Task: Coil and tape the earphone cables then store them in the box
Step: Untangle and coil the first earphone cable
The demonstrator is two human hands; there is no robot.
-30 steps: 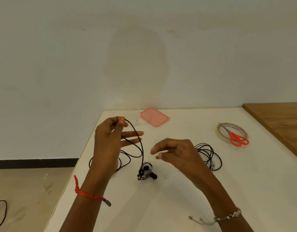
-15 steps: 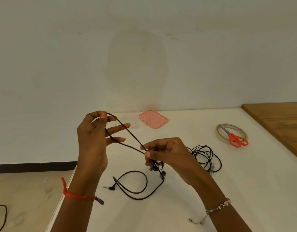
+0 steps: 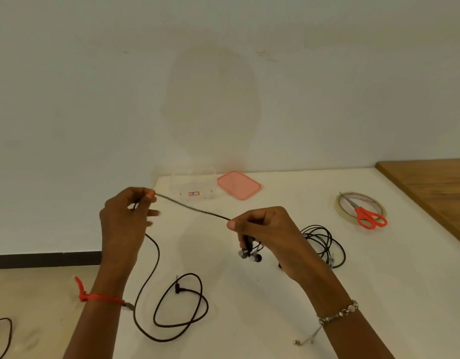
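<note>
Head view: thin black earphone cable point(image 3: 192, 209) taut between both hands

Probably a plain workroom: bare wall point(image 3: 94, 99), white table point(image 3: 275, 307)

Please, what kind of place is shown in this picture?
Probably a simple indoor workroom set up for a task: a white table against a plain white wall, with a tape roll, red scissors and a clear box on it.
</note>
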